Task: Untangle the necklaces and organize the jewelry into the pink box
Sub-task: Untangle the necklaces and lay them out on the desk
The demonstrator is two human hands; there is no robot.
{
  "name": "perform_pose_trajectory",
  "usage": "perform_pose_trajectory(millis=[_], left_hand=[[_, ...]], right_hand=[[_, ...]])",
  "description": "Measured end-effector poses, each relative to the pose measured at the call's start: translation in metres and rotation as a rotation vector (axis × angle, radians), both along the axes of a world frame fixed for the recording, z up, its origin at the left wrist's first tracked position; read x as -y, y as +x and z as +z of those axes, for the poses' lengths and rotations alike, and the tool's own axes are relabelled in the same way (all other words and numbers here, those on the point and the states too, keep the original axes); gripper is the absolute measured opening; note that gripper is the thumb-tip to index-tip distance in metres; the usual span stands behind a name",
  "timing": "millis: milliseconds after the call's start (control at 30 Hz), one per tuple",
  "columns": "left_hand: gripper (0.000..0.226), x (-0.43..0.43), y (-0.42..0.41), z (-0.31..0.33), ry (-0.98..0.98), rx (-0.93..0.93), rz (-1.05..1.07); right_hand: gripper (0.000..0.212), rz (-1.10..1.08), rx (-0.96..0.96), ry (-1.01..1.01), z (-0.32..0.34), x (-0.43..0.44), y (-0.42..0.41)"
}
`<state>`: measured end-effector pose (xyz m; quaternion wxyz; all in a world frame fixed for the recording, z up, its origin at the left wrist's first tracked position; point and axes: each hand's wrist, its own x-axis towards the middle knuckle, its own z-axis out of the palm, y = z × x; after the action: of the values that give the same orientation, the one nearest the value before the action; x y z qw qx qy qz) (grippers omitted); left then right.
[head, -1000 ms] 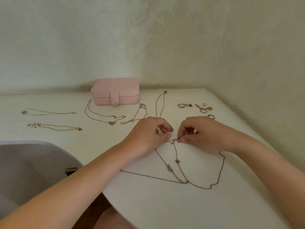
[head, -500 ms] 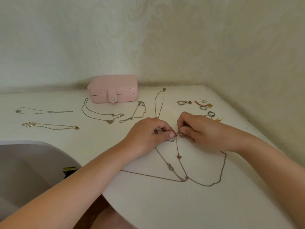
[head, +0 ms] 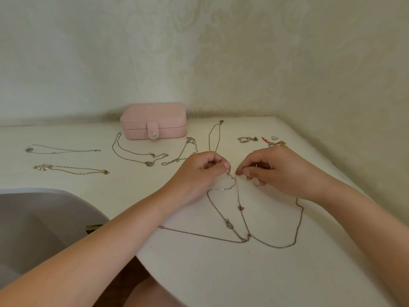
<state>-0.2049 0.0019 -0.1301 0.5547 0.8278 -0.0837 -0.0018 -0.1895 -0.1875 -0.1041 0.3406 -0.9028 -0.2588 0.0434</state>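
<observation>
A tangle of thin chains (head: 240, 220) lies on the white table (head: 221, 273) in front of me, with a small flower charm and a clasp on its strands. My left hand (head: 199, 173) pinches the top of the tangle between thumb and forefinger. Just to the right, my right hand (head: 272, 171) pinches another strand of the same tangle. The pink box (head: 153, 120) stands closed at the back against the wall, snap tab fastened.
Separate necklaces lie spread out: a silver one (head: 62, 149) and a gold one (head: 70, 169) at the left, more chains (head: 137, 154) by the box. A small bracelet (head: 246, 139) and rings (head: 274, 140) sit back right. A grey chair (head: 33, 222) stands lower left.
My hands have drawn slightly apart, so a short stretch of chain shows between the fingertips. The right hand shifted right and now covers some of the rings behind it.
</observation>
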Motion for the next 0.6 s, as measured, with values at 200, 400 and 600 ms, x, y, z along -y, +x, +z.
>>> perform_pose_trajectory(millis=[200,400,600], left_hand=[[0.012,-0.001,0.0,-0.001,-0.024,0.041,0.027],[0.013,-0.001,0.002,-0.003,-0.048,0.048,0.073],[0.014,-0.001,0.0,-0.004,-0.047,0.055,0.113]], right_hand=[[0.023,-0.018,0.001,-0.069,0.003,0.002,-0.001],[0.019,0.037,-0.073,-0.128,0.005,0.009,0.0],[0.013,0.049,-0.089,-0.111,0.013,0.011,-0.004]])
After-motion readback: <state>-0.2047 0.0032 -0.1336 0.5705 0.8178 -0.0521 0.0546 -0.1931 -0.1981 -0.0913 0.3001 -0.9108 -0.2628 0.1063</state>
